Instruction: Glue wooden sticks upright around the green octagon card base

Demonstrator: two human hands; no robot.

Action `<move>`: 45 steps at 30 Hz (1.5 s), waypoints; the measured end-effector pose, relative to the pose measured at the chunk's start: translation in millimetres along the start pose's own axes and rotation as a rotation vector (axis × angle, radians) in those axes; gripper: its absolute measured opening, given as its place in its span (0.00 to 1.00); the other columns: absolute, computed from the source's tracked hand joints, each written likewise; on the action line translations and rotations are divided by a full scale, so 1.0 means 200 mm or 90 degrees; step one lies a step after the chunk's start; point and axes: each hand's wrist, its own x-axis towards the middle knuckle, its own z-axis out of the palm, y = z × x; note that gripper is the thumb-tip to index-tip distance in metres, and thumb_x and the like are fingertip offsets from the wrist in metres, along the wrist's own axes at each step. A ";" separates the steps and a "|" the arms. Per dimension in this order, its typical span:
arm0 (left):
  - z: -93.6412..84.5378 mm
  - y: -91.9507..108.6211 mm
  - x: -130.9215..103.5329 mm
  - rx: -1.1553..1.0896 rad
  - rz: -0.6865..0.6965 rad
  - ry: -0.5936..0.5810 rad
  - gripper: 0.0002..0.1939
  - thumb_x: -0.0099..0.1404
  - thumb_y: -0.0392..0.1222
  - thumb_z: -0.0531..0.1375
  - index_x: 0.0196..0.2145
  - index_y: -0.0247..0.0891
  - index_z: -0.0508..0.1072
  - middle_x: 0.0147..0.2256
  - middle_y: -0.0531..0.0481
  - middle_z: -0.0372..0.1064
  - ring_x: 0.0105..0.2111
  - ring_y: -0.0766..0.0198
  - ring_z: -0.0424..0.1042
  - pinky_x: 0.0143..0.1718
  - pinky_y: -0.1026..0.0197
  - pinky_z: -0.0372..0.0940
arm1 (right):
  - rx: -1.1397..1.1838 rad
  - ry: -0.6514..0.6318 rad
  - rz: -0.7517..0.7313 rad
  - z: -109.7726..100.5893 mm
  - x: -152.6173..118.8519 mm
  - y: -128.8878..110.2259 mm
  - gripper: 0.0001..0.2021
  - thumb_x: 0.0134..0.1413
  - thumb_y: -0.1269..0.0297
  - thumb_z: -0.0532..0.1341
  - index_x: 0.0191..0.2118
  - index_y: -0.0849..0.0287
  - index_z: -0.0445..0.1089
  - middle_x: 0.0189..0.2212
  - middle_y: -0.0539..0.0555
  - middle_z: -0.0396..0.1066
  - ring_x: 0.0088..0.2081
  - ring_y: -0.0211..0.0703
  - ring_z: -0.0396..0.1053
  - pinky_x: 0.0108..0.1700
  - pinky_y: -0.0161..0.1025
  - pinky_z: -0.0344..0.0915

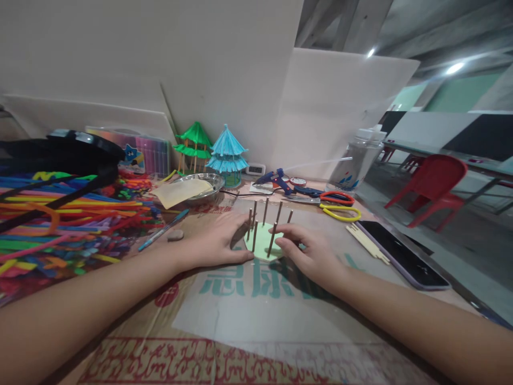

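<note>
A light green disc (pixel 262 240) lies on the covered tabletop, with several thin brown sticks (pixel 255 235) standing up around its rim. My left hand (pixel 224 238) rests at the disc's left side, thumb and fingers spread. Its thumb tip touches or nearly touches the near left edge, and its index finger reaches the sticks farther back. On the other side, my right hand (pixel 310 251) has its thumb and index finger closed about a near right stick (pixel 273 239), which leans slightly. Its other fingers are curled and partly hidden.
Pipe cleaners (pixel 80 219) are heaped at left. Behind stand a green model pavilion (pixel 195 147), a blue one (pixel 226 155), a metal plate (pixel 218 184) and a glue gun (pixel 276 179). Scissors (pixel 340 206), pale sticks (pixel 366 243), a phone (pixel 404 254) and a water bottle (pixel 355 160) are at right.
</note>
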 end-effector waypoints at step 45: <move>0.00 0.00 0.00 -0.010 0.029 0.005 0.32 0.63 0.56 0.65 0.58 0.39 0.64 0.57 0.36 0.67 0.57 0.42 0.66 0.58 0.42 0.62 | 0.033 -0.022 -0.055 0.00 -0.02 0.00 0.22 0.66 0.63 0.56 0.64 0.56 0.64 0.25 0.46 0.65 0.26 0.38 0.62 0.33 0.35 0.64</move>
